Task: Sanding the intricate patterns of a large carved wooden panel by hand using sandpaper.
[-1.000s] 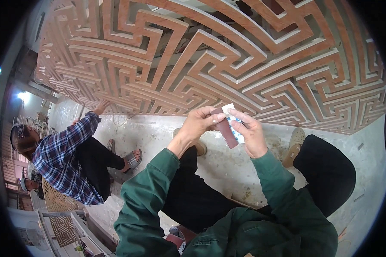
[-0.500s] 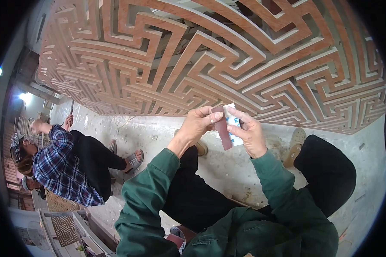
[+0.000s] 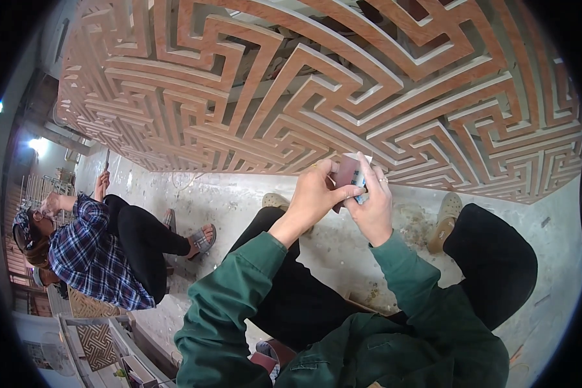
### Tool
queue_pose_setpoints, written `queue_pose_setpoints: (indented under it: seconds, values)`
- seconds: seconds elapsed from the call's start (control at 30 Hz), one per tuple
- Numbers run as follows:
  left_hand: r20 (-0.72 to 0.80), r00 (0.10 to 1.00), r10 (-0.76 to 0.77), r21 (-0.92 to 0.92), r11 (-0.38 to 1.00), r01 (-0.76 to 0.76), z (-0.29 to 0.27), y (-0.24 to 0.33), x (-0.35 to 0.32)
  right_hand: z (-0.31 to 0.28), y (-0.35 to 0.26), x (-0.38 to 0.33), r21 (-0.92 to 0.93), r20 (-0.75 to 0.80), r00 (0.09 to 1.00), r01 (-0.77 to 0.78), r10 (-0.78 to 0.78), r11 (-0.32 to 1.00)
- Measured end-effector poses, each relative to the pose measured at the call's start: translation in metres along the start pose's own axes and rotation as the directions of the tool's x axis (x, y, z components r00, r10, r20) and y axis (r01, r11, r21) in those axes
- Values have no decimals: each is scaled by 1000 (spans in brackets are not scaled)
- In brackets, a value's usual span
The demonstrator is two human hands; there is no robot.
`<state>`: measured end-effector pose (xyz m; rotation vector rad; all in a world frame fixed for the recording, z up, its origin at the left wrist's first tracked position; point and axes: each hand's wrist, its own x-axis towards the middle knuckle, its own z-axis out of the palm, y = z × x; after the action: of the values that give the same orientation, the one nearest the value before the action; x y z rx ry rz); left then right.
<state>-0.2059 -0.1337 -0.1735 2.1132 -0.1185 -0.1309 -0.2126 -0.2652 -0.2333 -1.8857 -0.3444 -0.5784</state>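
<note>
A strip of sandpaper [image 3: 346,172], dark red-brown on the grit face and white with blue print on the back, is folded between my two hands. My left hand [image 3: 312,195] pinches its left part, the thumb reaching across toward the right thumb. On the other side my right hand [image 3: 371,205] grips the paper's white part, its fingers pointing up along the edge. Fingers cover much of the strip. Just beyond my hands stands a large lattice panel [image 3: 333,81] with an angular fretwork pattern, reddish on its front faces and pale on the cut edges.
At left, a person in a plaid shirt [image 3: 100,252] sits by the panel, one hand on a thin upright piece. Behind them are a patterned lattice piece [image 3: 97,346] and a cart-like frame [image 3: 68,343]. My knees and shoes flank the stained concrete floor [image 3: 343,258].
My hands have come closer together and the sandpaper is folded narrower, with less white showing. My left thumb has moved right across it. The other person's raised arm has shifted.
</note>
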Motion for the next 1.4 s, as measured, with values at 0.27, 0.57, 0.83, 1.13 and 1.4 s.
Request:
queue_pose_setpoints:
  seconds: [0.27, 0.57, 0.83, 1.13, 1.4]
  values:
    - [11, 999, 52, -140, 989, -50, -1, -10, 4, -9, 17, 5, 238, 65, 997, -55, 40, 970]
    - [156, 988, -24, -432, 897, 90, -16, -7, 3, -17, 22, 11, 846, 305, 886, -420, 348, 327]
    - [197, 980, 28, -454, 889, 66, -33, -19, 1, -16, 50, 3, 845, 430, 870, -482, 241, 231]
    - [327, 945, 3, -561, 805, 192, -32, -6, -4, -19, 58, 5, 825, 419, 875, -478, 240, 301]
    - [199, 977, -77, -270, 954, 130, -14, -11, -1, -21, 38, 7, 801, 445, 856, -511, 263, 310]
